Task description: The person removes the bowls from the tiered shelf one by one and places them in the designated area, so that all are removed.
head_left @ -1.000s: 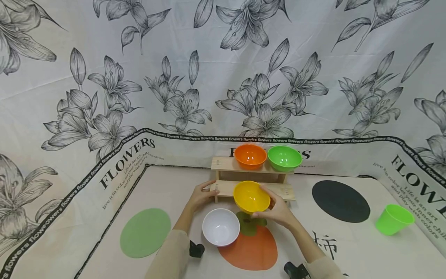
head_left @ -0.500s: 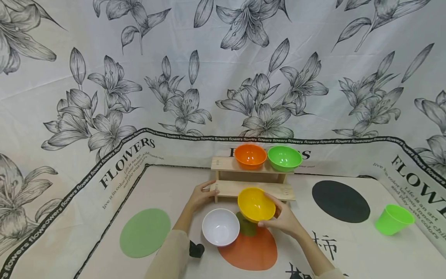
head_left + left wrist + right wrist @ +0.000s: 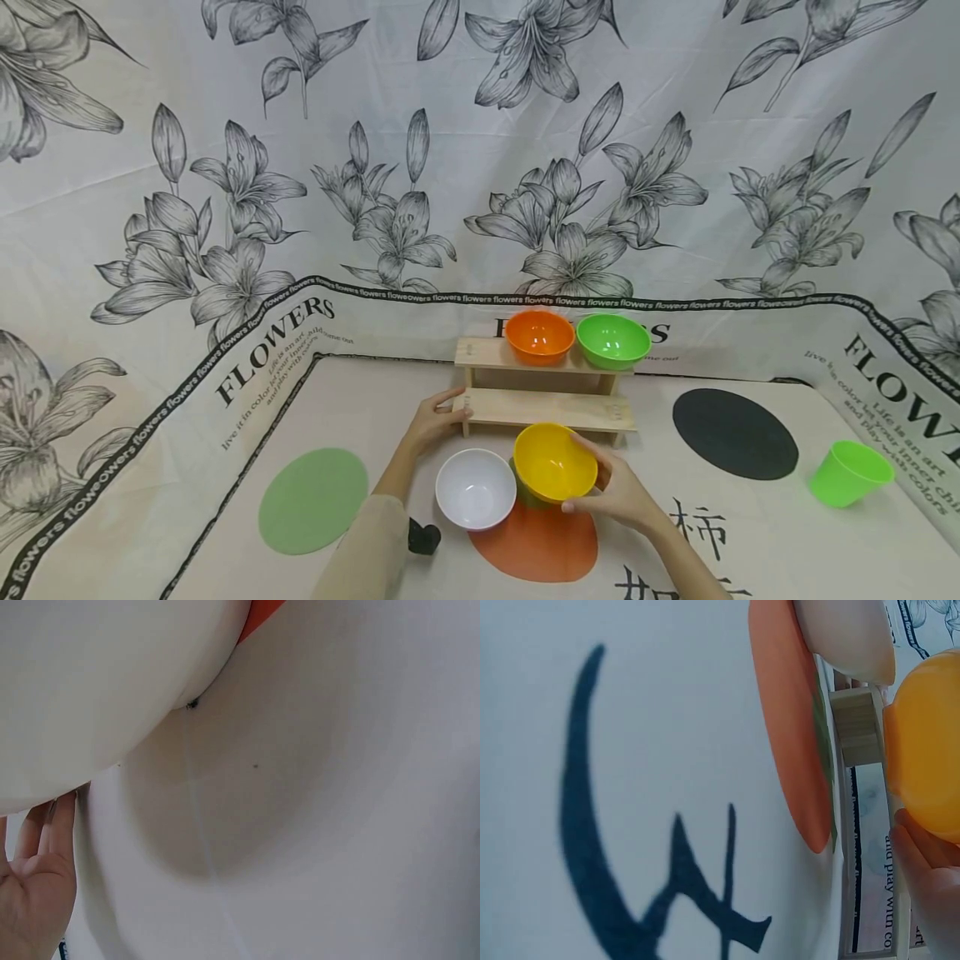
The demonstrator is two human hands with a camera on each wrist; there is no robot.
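My right hand (image 3: 618, 493) holds a yellow bowl (image 3: 555, 462) by its right side, thumb at the near rim and fingers round the far side. The bowl is in front of a two-tier wooden rack (image 3: 540, 407), overlapping the printed orange fruit. At the rack's left end, my left hand (image 3: 433, 423) grips the lower shelf between thumb and fingers. A white bowl (image 3: 476, 489) stands just left of the yellow one; in the left wrist view the white bowl (image 3: 97, 682) hides my left fingertips. The right wrist view has the yellow bowl (image 3: 930, 742) above my right fingers.
On the rack's upper shelf sit an orange bowl (image 3: 540, 337) and a green bowl (image 3: 613, 340). A green cup (image 3: 849, 473) stands at the far right, past a printed black oval (image 3: 735, 433). Flower-printed cloth (image 3: 405, 208) hangs behind the table.
My right hand has brought the yellow bowl from over the lower shelf toward me and slightly right, lower beside the white bowl. My left hand has stayed at the rack's end.
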